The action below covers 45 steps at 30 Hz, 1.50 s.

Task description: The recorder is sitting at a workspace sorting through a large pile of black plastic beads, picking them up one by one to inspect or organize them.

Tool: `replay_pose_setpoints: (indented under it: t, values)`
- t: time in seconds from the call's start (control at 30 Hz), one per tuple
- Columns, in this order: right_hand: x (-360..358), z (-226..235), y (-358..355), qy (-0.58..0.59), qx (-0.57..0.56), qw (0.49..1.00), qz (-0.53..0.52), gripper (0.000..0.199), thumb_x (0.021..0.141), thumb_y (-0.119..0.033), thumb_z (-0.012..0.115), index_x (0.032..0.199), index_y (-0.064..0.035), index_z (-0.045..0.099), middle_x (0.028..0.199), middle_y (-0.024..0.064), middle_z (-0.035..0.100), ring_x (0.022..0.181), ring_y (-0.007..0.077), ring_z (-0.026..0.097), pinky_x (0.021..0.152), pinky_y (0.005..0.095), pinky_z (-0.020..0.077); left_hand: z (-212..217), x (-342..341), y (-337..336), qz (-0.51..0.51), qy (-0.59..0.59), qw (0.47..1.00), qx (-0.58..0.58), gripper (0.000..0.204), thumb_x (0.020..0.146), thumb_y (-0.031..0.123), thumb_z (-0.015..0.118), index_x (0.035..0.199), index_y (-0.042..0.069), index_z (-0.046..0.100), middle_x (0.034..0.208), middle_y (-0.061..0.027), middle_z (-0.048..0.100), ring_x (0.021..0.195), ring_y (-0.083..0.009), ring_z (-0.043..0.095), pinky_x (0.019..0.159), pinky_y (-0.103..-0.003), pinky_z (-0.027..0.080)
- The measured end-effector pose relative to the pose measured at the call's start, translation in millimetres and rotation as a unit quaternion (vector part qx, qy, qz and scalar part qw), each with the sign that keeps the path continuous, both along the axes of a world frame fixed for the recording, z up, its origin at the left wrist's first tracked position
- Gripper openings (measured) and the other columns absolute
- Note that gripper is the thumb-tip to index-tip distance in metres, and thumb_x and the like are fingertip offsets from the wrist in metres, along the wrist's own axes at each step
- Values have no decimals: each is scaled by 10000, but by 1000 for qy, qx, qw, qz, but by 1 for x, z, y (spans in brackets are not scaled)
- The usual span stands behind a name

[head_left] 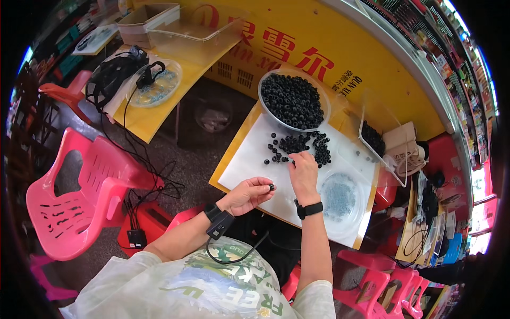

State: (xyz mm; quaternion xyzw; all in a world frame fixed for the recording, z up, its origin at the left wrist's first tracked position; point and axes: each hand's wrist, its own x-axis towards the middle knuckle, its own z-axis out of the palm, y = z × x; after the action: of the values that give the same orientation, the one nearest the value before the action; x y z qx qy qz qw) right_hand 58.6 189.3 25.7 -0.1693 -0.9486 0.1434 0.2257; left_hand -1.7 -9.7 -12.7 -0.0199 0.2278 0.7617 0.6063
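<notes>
My left hand is closed in a pinch on a small black bead, just over the near part of the white tabletop. My right hand reaches to the near side of a loose heap of black beads, its fingertips pressed together among them. What those fingertips hold, if anything, is too small to make out. Behind the heap stands a round clear tub full of the same beads. To the right of my right hand lies a round clear tray with tiny pale blue-grey pieces.
At the table's right side leans a clear bin with more black beads. A yellow side table at the left carries cables and a round tray. Pink chairs stand at the left and lower right.
</notes>
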Motion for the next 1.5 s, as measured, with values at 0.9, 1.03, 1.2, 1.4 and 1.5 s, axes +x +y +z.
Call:
replay_pose_setpoints:
  t: [0.9, 1.03, 1.2, 1.4, 1.5]
  values:
    - [78, 58, -79, 129, -376, 914, -78, 145, 809, -4, 731, 952, 13, 719, 843, 59, 687, 700, 89, 581, 666, 224, 464, 28, 1, 23, -52, 118, 991, -26, 202, 904, 25, 656, 1104, 21, 633, 1026, -74, 672, 909, -145, 660, 856, -271, 560]
    - [81, 55, -79, 124, -364, 920, -81, 140, 801, -1, 737, 940, 13, 719, 850, 69, 693, 690, 97, 587, 659, 231, 470, 29, 3, 22, -61, 122, 990, -27, 210, 903, 32, 660, 1112, 23, 632, 1025, -67, 671, 912, -140, 655, 855, -272, 556]
    - [83, 47, -82, 141, -347, 924, -72, 131, 800, -6, 742, 928, 9, 719, 871, 93, 703, 712, 131, 619, 672, 252, 495, 32, 6, 21, -66, 124, 989, -45, 231, 915, 73, 659, 1139, 28, 622, 1034, -57, 660, 921, -127, 640, 835, -260, 544]
    - [89, 35, -78, 147, -331, 931, -54, 135, 795, -83, 756, 905, -31, 696, 872, 96, 677, 703, 208, 610, 629, 305, 496, 34, 5, 20, -90, 160, 981, -69, 256, 910, 128, 675, 1139, 31, 616, 1022, -52, 656, 912, -116, 640, 801, -241, 528]
    - [94, 39, -69, 111, -400, 910, -18, 265, 786, -152, 755, 1018, -49, 679, 942, 85, 658, 814, 212, 588, 705, 308, 475, 39, 0, 18, -128, 182, 973, -67, 247, 888, 116, 689, 1114, 49, 614, 1014, -26, 636, 909, -108, 635, 802, -253, 533]
